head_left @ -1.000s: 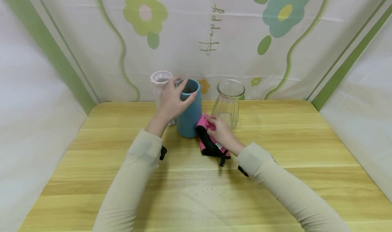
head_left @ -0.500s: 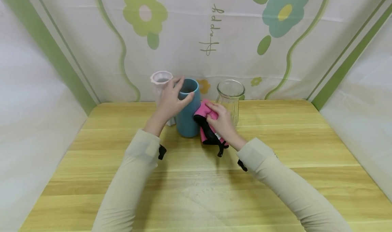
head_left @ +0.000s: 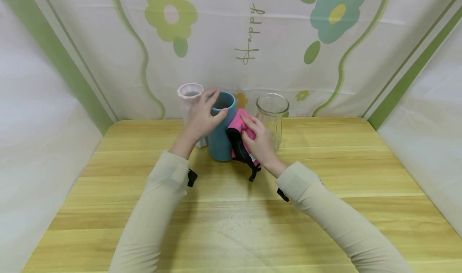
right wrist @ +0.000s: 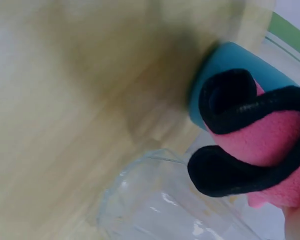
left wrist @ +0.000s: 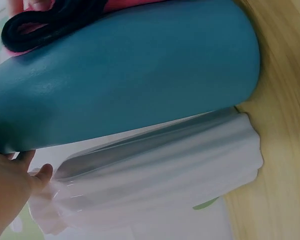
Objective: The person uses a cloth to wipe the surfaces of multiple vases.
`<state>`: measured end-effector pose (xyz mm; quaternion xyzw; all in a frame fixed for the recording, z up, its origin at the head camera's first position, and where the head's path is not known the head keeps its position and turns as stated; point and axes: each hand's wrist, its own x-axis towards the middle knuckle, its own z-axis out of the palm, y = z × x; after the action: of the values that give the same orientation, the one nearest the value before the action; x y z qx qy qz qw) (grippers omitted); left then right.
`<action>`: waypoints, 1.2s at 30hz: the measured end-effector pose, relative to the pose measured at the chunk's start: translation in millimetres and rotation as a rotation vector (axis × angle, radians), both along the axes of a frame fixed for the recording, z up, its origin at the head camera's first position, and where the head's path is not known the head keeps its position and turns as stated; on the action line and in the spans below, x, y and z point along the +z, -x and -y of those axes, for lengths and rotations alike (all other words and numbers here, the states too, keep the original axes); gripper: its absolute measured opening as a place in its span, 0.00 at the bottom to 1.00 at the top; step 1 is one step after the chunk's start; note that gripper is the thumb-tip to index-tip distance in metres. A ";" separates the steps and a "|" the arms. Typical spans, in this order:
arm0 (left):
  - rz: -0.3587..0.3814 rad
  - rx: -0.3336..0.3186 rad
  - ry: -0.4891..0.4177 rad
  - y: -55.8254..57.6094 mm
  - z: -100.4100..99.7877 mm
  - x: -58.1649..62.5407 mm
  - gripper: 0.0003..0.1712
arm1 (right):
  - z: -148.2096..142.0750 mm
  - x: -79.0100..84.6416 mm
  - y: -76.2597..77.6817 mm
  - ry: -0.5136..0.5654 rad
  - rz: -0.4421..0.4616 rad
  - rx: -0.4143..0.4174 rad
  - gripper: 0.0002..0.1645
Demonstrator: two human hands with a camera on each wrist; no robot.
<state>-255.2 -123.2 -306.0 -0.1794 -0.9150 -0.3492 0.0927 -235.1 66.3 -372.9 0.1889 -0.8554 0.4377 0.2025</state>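
Observation:
At the back of the table stands a tall blue vase (head_left: 219,138), upright. My left hand (head_left: 202,118) holds it near its rim, thumb in front and fingers toward the back; in the left wrist view fingertips of the left hand (left wrist: 15,182) touch its side. With thumb and fingers my right hand (head_left: 260,140) pinches a pink cloth with black edging (head_left: 238,122), bunched up against the vase's right side. The cloth's folds (right wrist: 270,137) show large in the right wrist view. From its lower end hangs a black strap (head_left: 254,172). The vase's inside is mostly hidden.
A pale pink fluted vase (head_left: 190,92) stands close on the left, partly behind my left hand. On the right a clear glass vase (head_left: 272,104) stands just behind my right hand. Everything is on a wooden table (head_left: 231,229) before a flowered backdrop (head_left: 216,32).
My right hand has lifted the cloth up along the blue vase's side, from low on the table toward the rim. The left hand has hardly moved.

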 end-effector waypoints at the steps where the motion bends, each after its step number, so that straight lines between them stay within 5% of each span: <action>1: 0.001 -0.002 -0.007 0.4 0.2 -0.9 0.41 | -0.8 -2.4 0.1 -0.022 0.008 0.002 0.28; 11: 0.027 0.016 -0.023 1.7 -0.8 -2.9 0.45 | -7.2 -28.3 -2.0 -0.192 0.301 0.079 0.29; 14: 0.022 0.028 0.003 0.6 -0.9 -2.5 0.43 | -8.7 -33.6 -3.7 -0.208 0.322 0.095 0.30; 21: 0.032 -0.018 -0.069 -1.3 1.1 1.2 0.42 | -8.1 -32.1 -2.2 -0.140 0.194 0.052 0.27; 29: 0.099 -0.066 -0.091 1.2 3.6 3.8 0.39 | -2.7 -6.5 3.3 0.070 -0.066 0.016 0.26; 36: 0.101 -0.084 -0.092 2.5 2.9 3.9 0.38 | 1.6 6.0 2.8 0.121 -0.064 0.016 0.28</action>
<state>-257.7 -126.2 -302.2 -0.1953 -0.8933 -0.4029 0.0397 -237.9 64.6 -367.0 0.1972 -0.8188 0.4841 0.2374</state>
